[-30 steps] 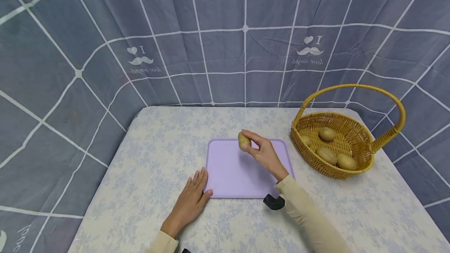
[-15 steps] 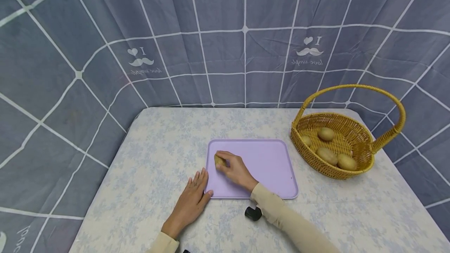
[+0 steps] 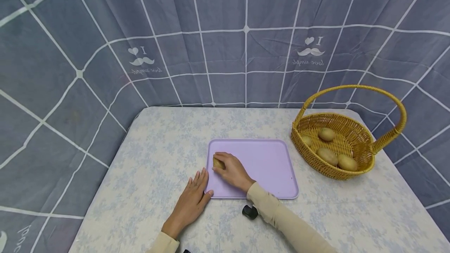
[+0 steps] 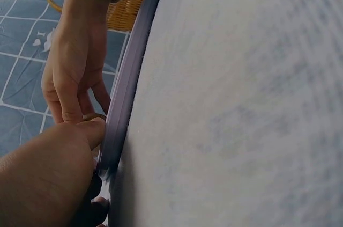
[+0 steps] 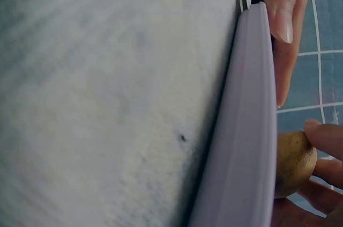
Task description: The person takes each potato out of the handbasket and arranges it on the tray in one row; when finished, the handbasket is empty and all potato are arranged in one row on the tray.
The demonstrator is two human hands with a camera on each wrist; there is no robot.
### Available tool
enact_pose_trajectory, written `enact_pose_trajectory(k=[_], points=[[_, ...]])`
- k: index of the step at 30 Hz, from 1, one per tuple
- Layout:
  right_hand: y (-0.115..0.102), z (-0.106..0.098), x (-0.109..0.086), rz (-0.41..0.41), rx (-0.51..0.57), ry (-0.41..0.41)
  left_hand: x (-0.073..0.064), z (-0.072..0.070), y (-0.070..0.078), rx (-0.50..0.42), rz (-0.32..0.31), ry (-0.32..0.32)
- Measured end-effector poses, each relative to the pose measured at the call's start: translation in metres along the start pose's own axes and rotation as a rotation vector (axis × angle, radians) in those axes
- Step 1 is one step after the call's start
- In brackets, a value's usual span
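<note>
A small brown potato (image 3: pixel 218 163) is at the left part of the lilac tray (image 3: pixel 267 167), and my right hand (image 3: pixel 233 171) grips it from the right with fingers and thumb. In the right wrist view the potato (image 5: pixel 293 162) shows past the tray's rim (image 5: pixel 241 130), with the fingertips around it. Whether it touches the tray's floor I cannot tell. My left hand (image 3: pixel 191 198) lies flat with straight fingers at the tray's left edge, its thumb near the front left corner.
A yellow wicker basket (image 3: pixel 330 171) with a tall hoop handle stands on the table (image 3: pixel 154 147) right of the tray, several potatoes (image 3: pixel 327 156) inside. A blue-grey checked curtain (image 3: pixel 225 50) hangs behind and at both sides.
My right hand has carried the potato from above the tray's far middle leftward and down to its left part, with only a slight shift lately. My left hand has stayed put.
</note>
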State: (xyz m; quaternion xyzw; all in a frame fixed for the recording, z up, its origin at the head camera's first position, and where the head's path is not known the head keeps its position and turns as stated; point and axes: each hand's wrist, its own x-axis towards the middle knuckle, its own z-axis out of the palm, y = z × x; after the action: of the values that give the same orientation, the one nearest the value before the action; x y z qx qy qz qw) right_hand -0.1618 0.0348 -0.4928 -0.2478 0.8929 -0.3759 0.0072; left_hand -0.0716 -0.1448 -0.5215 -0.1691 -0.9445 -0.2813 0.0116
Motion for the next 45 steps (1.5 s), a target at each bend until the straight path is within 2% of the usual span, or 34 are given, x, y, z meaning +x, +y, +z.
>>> enact_pose_trajectory(k=[11,23,29,36,45], points=[[0.003,-0.001,0.001,-0.035,-0.054,-0.032,0.000,-0.001,0.001,-0.013,0.008,-0.012],[0.004,-0.003,0.001,-0.033,-0.060,-0.030,0.000,0.001,0.001,-0.019,0.012,-0.009],[0.004,-0.015,-0.002,-0.052,-0.015,-0.008,0.000,0.000,0.001,-0.012,0.016,-0.002],[0.009,-0.057,-0.010,-0.068,0.037,0.080,0.001,0.000,0.000,-0.008,-0.005,-0.016],[0.030,-0.153,-0.035,-0.008,0.122,0.297,0.000,0.000,-0.001,-0.016,-0.017,-0.018]])
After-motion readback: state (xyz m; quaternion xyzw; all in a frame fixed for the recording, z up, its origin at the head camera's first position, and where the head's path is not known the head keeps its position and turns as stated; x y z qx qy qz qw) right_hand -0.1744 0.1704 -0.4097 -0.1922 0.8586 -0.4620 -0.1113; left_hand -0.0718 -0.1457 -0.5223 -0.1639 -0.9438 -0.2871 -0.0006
